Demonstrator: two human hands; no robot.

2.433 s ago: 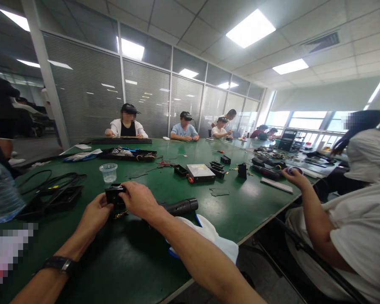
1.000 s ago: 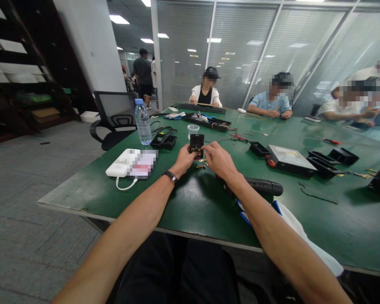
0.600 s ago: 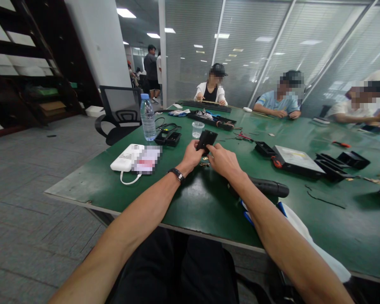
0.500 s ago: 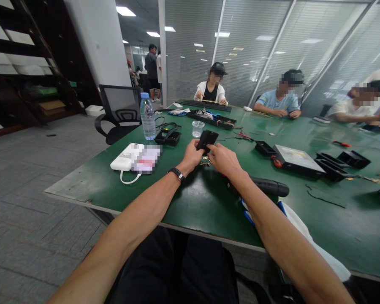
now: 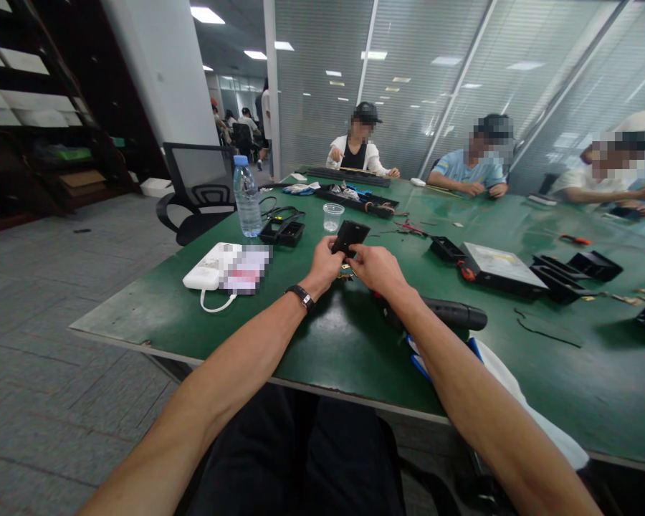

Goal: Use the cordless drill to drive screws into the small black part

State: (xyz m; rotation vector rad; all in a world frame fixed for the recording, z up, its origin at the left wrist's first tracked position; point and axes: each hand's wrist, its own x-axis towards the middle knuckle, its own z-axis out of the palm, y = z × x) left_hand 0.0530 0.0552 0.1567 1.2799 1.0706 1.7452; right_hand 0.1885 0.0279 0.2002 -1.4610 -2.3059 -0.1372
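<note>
A black rectangular plastic part is held up off the table between my two hands. My left hand is closed around its lower left side. My right hand presses thumb and fingertips together at the part's lower right edge; whether a small piece sits in that pinch is hidden. Several small brass-coloured metal pieces lie on the green table just under my hands. Below my right forearm rests a black-handled tool, partly covered.
Left are a water bottle, a white power bank cabled to a phone, and black housings. A clear plastic cup stands beyond my hands. Rightward lie a flat metal-topped box and black trays. Several people sit opposite.
Both hands keep their hold on the black part, with only slight finger movement at the right. The whole view has shifted a little. Across the table, one person's hand has moved outward.
</note>
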